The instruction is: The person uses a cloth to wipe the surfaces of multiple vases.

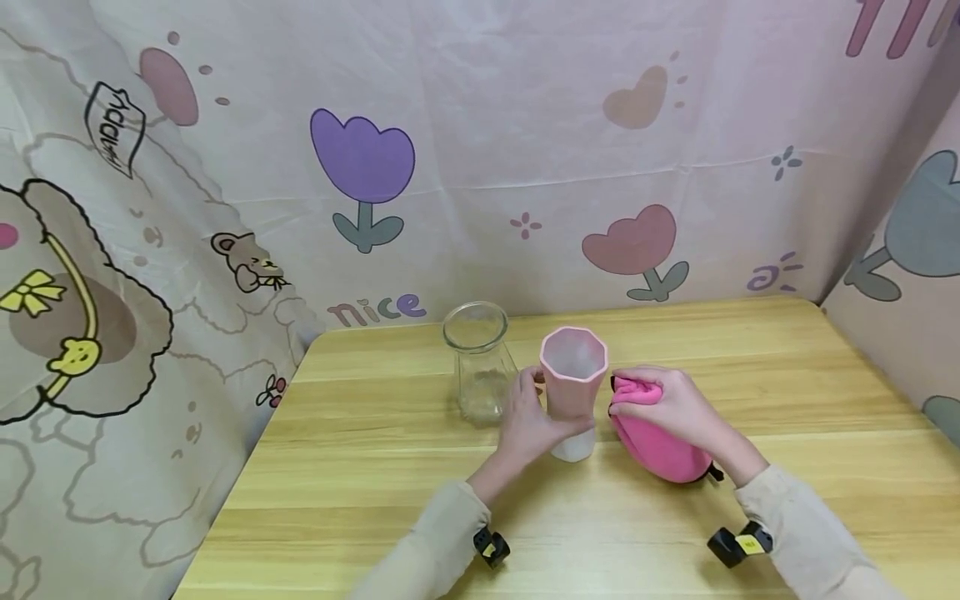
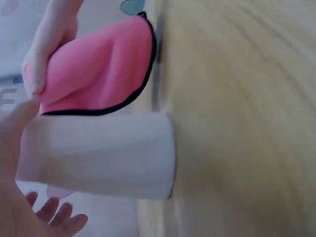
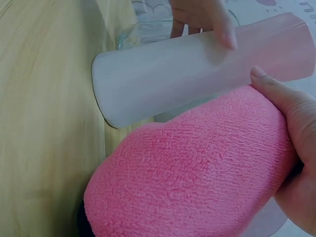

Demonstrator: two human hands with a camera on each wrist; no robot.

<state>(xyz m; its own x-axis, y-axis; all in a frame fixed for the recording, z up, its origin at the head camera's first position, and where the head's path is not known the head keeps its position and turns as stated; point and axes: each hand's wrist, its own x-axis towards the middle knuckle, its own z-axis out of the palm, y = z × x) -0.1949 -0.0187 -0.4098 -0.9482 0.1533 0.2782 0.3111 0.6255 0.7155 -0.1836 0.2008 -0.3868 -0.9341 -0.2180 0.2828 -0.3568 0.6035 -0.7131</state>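
A tall faceted vase, pink above and whitish below, stands upright on the wooden table. My left hand holds it around the middle, thumb across the front and fingers at its far left side. Just to the right, my right hand grips a bunched pink terry cleaning cloth with black edging. In the right wrist view the cloth bulges below the thumb, beside the vase. The left wrist view shows the cloth's black-edged side close against the vase.
A clear glass vase with a wide rim stands left of the pink vase, behind the left hand. The wooden table ends at a printed curtain at the back and left. Each wrist wears a small black camera.
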